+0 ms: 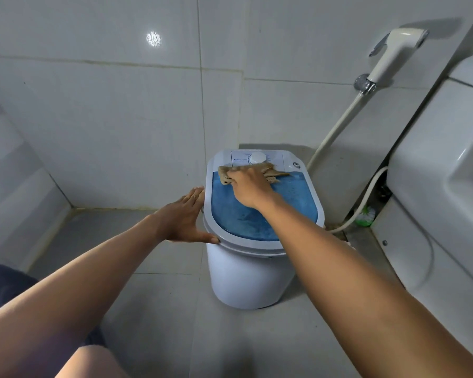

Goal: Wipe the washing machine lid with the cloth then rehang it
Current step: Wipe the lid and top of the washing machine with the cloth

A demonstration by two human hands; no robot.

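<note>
A small white washing machine (250, 279) stands on the floor against the tiled wall. Its translucent blue lid (257, 222) is closed inside a pale grey rim. My right hand (247, 189) presses a crumpled tan cloth (271, 171) flat on the far end of the lid, just below the white control dial (257, 157). My left hand (185, 218) lies open against the machine's left rim, fingers straight and thumb along the front edge, holding nothing.
A white toilet (445, 170) stands close on the right, with a bidet sprayer (393, 54) on the wall and its hose (336, 129) running down behind the machine. A green brush (366, 215) lies in the gap. Grey floor tiles (159, 296) stretch to the left and front.
</note>
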